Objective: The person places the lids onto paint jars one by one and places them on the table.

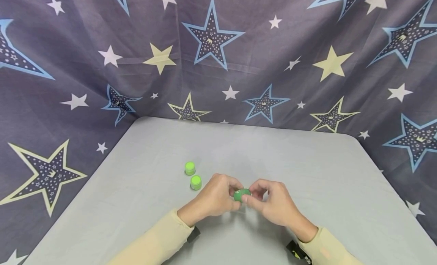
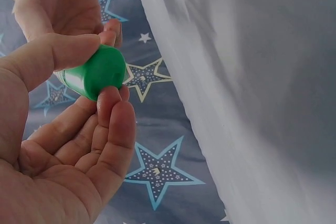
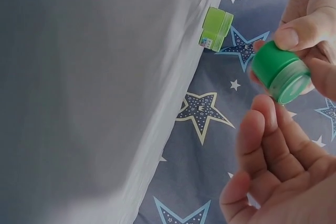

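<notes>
A small dark green jar point(image 1: 241, 194) is held between both hands, low over the table. My left hand point(image 1: 216, 196) pinches its solid green end, thumb on one side and fingertips on the other, as the left wrist view shows on the jar point(image 2: 100, 74). In the right wrist view the jar's clear-rimmed end point(image 3: 291, 82) faces my right hand point(image 3: 283, 156). My right hand point(image 1: 273, 202) grips that end with its thumb and fingertips. Two bright green jars, one farther point(image 1: 189, 168) and one nearer point(image 1: 196, 182), stand left of my left hand.
A pale grey cloth covers the table point(image 1: 164, 143). Dark fabric point(image 1: 239, 56) with stars hangs behind it and along both sides. The sleeves point(image 1: 157, 238) are cream, and a dark strap point(image 1: 298, 253) sits at the right wrist.
</notes>
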The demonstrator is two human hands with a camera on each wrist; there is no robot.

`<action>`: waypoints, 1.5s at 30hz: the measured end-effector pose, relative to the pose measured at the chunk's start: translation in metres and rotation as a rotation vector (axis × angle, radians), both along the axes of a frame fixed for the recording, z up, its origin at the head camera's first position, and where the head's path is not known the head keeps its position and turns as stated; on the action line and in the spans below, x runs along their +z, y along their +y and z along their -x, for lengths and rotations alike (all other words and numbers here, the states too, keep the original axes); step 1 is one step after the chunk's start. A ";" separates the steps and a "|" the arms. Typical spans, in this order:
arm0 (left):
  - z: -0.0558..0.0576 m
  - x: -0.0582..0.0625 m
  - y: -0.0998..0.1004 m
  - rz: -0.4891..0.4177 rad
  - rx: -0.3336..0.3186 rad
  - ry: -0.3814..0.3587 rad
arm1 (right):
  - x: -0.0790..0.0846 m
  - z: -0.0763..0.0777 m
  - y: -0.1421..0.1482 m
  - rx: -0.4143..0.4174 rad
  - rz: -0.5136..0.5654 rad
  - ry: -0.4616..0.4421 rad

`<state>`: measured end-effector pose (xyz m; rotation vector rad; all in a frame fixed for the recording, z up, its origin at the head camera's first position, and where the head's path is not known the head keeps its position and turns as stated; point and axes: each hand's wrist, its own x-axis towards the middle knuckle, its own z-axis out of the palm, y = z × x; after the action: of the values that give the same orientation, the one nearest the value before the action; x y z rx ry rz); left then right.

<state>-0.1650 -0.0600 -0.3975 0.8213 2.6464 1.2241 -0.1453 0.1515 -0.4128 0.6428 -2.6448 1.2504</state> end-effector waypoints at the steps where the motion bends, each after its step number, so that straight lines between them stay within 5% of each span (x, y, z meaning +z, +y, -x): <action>1: 0.000 0.000 0.000 0.000 0.000 -0.001 | 0.000 0.000 0.000 -0.007 -0.004 -0.001; 16: -0.001 0.001 -0.001 0.029 0.008 0.010 | 0.001 0.001 0.000 -0.062 -0.043 -0.065; 28: 0.000 0.000 -0.001 0.007 -0.004 0.013 | -0.002 0.001 0.002 0.048 0.018 0.156; 45: -0.001 0.000 -0.001 0.005 -0.004 -0.001 | -0.005 0.001 0.000 0.060 0.006 0.100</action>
<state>-0.1642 -0.0606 -0.3976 0.8247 2.6449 1.2164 -0.1460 0.1510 -0.4175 0.7689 -2.5574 1.2075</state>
